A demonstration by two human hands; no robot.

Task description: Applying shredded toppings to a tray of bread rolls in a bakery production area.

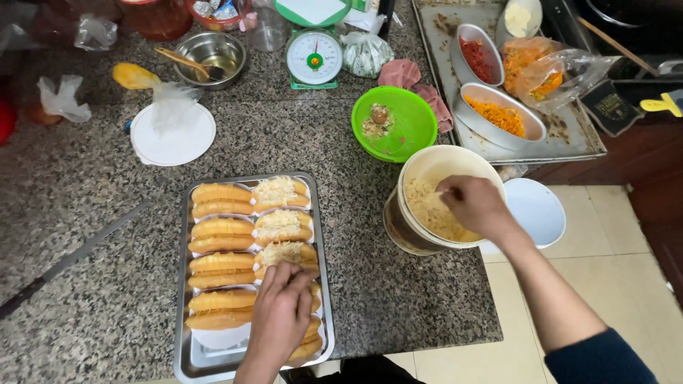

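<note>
A metal tray (186,355) on the granite counter holds two columns of split golden buns (221,235) in paper liners. The right column's upper buns (281,190) carry pale shredded topping. My left hand (279,313) rests, fingers pinched, on a bun low in the right column, hiding it. My right hand (475,205) reaches into a cream bucket (421,171) of pale shredded filling (427,206) at the counter's edge, fingertips pinched in the shreds.
A green bowl (405,121) with scraps sits behind the bucket. A baking tray (569,142) at right holds oval dishes of orange and red shreds. Behind: kitchen scale (314,58), steel bowl (210,55), white lid (173,136). A long knife (71,257) lies at left. A white lid (537,210) overhangs the floor.
</note>
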